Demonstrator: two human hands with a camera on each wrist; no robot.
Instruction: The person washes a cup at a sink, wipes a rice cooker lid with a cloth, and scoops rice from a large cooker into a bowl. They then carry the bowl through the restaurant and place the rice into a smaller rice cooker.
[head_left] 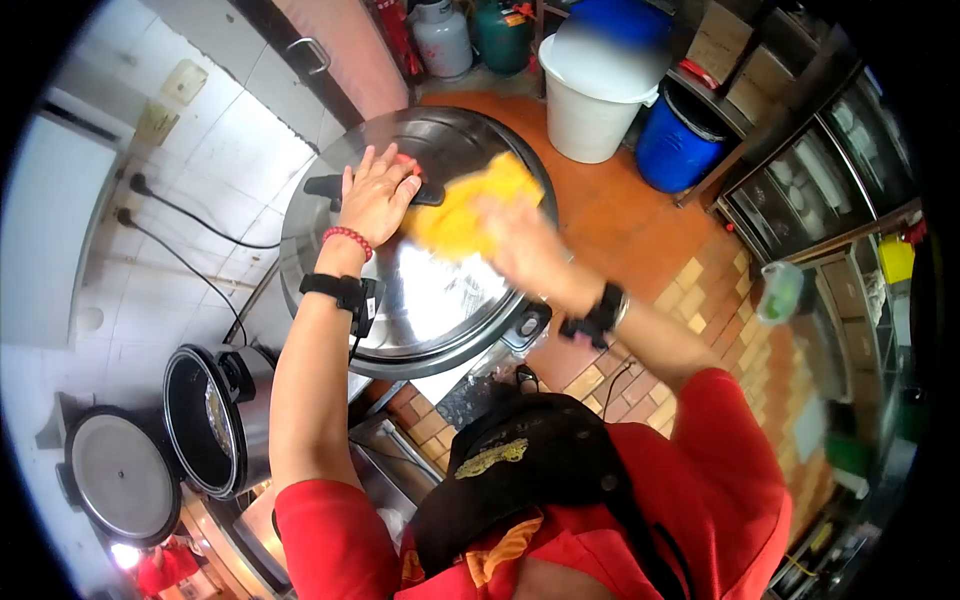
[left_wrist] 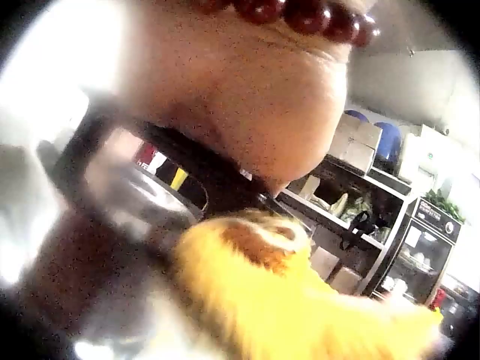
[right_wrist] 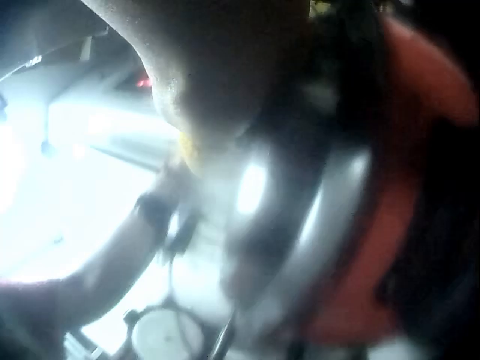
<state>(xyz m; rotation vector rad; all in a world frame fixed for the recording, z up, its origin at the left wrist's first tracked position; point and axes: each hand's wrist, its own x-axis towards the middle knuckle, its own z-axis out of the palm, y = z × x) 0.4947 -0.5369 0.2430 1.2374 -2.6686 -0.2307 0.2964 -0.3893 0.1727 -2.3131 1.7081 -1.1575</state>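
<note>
A large round steel lid (head_left: 440, 310) with a black handle (head_left: 428, 192) fills the middle of the head view. The left hand (head_left: 378, 198) rests on the handle, fingers extended over it; the left wrist view shows the heel of that hand (left_wrist: 247, 97) against the black handle. The right hand (head_left: 525, 250), blurred, presses a yellow cloth (head_left: 470, 210) on the lid's right part, beside the handle. In the left wrist view the cloth (left_wrist: 262, 300) lies close below the left hand. The right wrist view is blurred, with a bit of yellow under the right hand (right_wrist: 217, 60).
An open cooker (head_left: 205, 420) and a round lid (head_left: 122, 470) stand at the lower left. Two black cords run along the tiled wall. A white bucket (head_left: 590, 115), a blue barrel (head_left: 680, 140) and gas cylinders (head_left: 442, 42) are on the floor beyond; shelves line the right.
</note>
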